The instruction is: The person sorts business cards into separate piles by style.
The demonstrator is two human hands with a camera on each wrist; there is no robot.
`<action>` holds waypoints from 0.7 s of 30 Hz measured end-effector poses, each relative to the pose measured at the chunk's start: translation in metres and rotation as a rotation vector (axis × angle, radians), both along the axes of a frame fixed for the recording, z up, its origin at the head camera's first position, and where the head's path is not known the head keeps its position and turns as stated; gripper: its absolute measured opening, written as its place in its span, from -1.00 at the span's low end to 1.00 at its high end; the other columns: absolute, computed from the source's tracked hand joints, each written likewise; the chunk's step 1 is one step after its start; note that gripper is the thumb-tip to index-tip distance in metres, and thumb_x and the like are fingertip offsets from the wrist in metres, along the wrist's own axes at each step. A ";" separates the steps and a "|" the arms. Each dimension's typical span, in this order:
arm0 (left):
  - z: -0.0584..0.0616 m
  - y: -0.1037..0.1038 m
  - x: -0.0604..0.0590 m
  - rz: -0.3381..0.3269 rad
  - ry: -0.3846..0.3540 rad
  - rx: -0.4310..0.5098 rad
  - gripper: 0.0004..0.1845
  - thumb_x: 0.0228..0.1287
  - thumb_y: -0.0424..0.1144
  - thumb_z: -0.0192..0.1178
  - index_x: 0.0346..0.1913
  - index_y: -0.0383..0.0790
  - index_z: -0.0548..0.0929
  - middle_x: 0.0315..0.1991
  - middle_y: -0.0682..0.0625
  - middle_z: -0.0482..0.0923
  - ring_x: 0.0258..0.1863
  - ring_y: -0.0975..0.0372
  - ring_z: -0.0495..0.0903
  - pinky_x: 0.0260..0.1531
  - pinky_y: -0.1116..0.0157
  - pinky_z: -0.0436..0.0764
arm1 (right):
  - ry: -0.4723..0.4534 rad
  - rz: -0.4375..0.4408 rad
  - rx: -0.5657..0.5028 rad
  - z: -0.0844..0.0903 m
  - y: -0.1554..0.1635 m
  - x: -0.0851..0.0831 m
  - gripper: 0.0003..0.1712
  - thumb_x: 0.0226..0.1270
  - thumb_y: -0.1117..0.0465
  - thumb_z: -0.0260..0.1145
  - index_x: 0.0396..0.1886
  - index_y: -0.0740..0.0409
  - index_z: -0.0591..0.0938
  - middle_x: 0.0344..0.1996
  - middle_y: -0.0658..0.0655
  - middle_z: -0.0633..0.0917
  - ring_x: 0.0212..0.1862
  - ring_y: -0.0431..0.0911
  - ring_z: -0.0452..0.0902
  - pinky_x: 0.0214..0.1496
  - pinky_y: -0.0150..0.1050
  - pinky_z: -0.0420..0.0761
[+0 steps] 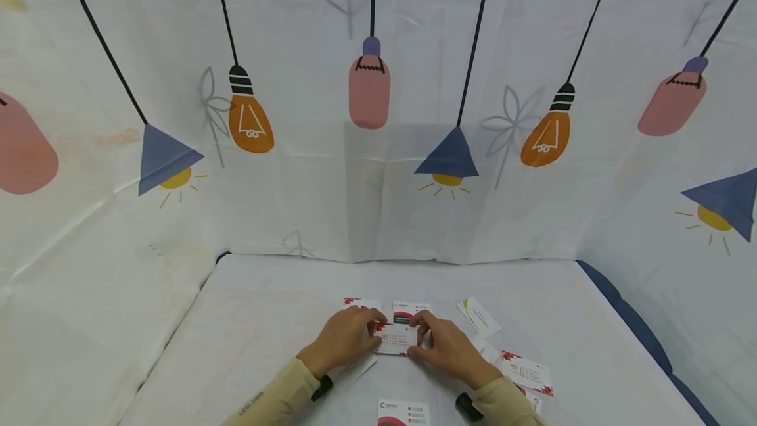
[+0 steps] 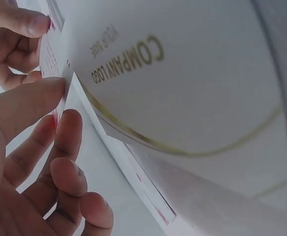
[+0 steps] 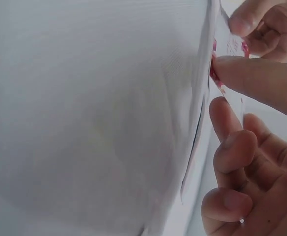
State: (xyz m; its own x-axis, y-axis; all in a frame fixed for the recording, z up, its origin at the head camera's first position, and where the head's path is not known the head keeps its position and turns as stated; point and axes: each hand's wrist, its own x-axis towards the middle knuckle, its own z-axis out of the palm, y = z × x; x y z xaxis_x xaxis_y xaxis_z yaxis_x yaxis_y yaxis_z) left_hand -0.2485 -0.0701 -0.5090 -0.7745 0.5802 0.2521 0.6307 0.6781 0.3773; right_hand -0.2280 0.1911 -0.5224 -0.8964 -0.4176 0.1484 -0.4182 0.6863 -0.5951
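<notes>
A white business card (image 1: 395,340) with red floral corners is held between both hands, above the white table. My left hand (image 1: 345,335) pinches its left edge between thumb and fingers. On the opposite edge, my right hand (image 1: 451,347) grips the card the same way. In the left wrist view a card with gold "COMPANY LOGO" lettering (image 2: 183,93) looms large near the left hand. Just beyond the held card lie a floral business card (image 1: 355,302) and a business card with a red and black wave (image 1: 408,311).
Green-edged cards (image 1: 480,317) lie at the right. A floral card (image 1: 527,372) overlaps another card nearer the right sleeve. Toward the front edge is a card with a red curve (image 1: 408,409). A patterned cloth wall (image 1: 307,209) rises behind the table.
</notes>
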 end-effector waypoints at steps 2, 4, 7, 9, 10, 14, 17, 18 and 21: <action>0.000 -0.002 -0.002 0.002 0.016 0.005 -0.67 0.20 -0.14 0.46 0.03 0.00 0.71 -0.37 0.22 0.60 -0.40 0.40 0.45 -0.31 0.34 0.52 | 0.008 -0.012 0.004 0.000 -0.003 -0.002 -0.51 0.18 0.08 0.56 0.04 -0.02 0.53 -0.39 -0.21 0.59 -0.44 -0.33 0.43 -0.35 -0.37 0.45; 0.000 -0.005 -0.003 0.003 0.030 0.012 -0.67 0.21 -0.15 0.45 0.04 0.00 0.71 -0.36 0.22 0.61 -0.37 0.40 0.48 -0.28 0.32 0.54 | 0.016 -0.025 0.008 0.000 -0.006 -0.003 -0.50 0.18 0.07 0.56 0.04 -0.03 0.53 -0.39 -0.21 0.58 -0.43 -0.32 0.44 -0.34 -0.37 0.45; 0.001 -0.010 -0.006 0.008 0.048 0.024 -0.67 0.21 -0.18 0.45 0.05 -0.01 0.71 -0.33 0.21 0.64 -0.34 0.38 0.52 -0.23 0.28 0.58 | 0.021 -0.038 0.005 0.001 -0.012 -0.006 -0.50 0.19 0.06 0.56 0.04 -0.05 0.52 -0.37 -0.22 0.58 -0.41 -0.30 0.44 -0.34 -0.36 0.46; 0.001 -0.013 -0.009 0.018 0.048 0.032 -0.67 0.21 -0.18 0.44 0.05 -0.01 0.71 -0.30 0.21 0.64 -0.31 0.37 0.53 -0.22 0.28 0.58 | 0.028 -0.043 -0.003 0.001 -0.016 -0.007 -0.50 0.19 0.06 0.55 0.05 -0.05 0.52 -0.36 -0.22 0.59 -0.41 -0.30 0.44 -0.34 -0.36 0.46; 0.000 -0.015 -0.010 0.025 0.045 0.035 -0.67 0.21 -0.18 0.44 0.05 0.00 0.71 -0.29 0.21 0.64 -0.30 0.37 0.53 -0.23 0.28 0.57 | 0.035 -0.044 -0.005 0.001 -0.018 -0.008 -0.50 0.20 0.07 0.55 0.05 -0.06 0.52 -0.36 -0.23 0.59 -0.41 -0.31 0.44 -0.33 -0.36 0.46; 0.002 -0.021 -0.013 0.053 0.013 0.037 -0.68 0.22 -0.17 0.43 0.05 0.01 0.71 -0.26 0.23 0.64 -0.27 0.34 0.54 -0.24 0.30 0.56 | 0.066 -0.036 -0.029 0.000 -0.025 -0.011 -0.50 0.18 0.12 0.56 0.07 -0.02 0.53 -0.38 -0.21 0.62 -0.42 -0.31 0.43 -0.34 -0.35 0.47; 0.003 -0.025 -0.016 0.056 0.008 0.048 -0.68 0.22 -0.18 0.44 0.04 0.00 0.72 -0.27 0.21 0.64 -0.28 0.32 0.54 -0.25 0.29 0.55 | 0.072 -0.031 -0.047 -0.001 -0.029 -0.014 -0.50 0.19 0.14 0.56 0.07 0.00 0.54 -0.38 -0.20 0.63 -0.42 -0.30 0.44 -0.35 -0.36 0.47; 0.003 -0.026 -0.018 0.052 0.017 0.049 -0.68 0.21 -0.19 0.44 0.03 -0.01 0.72 -0.27 0.20 0.65 -0.28 0.32 0.55 -0.26 0.29 0.55 | 0.074 -0.033 -0.050 -0.002 -0.030 -0.015 -0.50 0.19 0.15 0.56 0.07 0.01 0.53 -0.38 -0.21 0.62 -0.41 -0.30 0.44 -0.35 -0.36 0.47; 0.002 -0.028 -0.022 0.041 0.038 0.057 -0.68 0.21 -0.20 0.44 0.03 -0.04 0.71 -0.28 0.17 0.65 -0.29 0.31 0.55 -0.27 0.28 0.55 | 0.087 -0.046 -0.059 -0.002 -0.033 -0.017 -0.50 0.19 0.15 0.56 0.07 0.00 0.53 -0.38 -0.21 0.62 -0.39 -0.29 0.47 -0.33 -0.35 0.48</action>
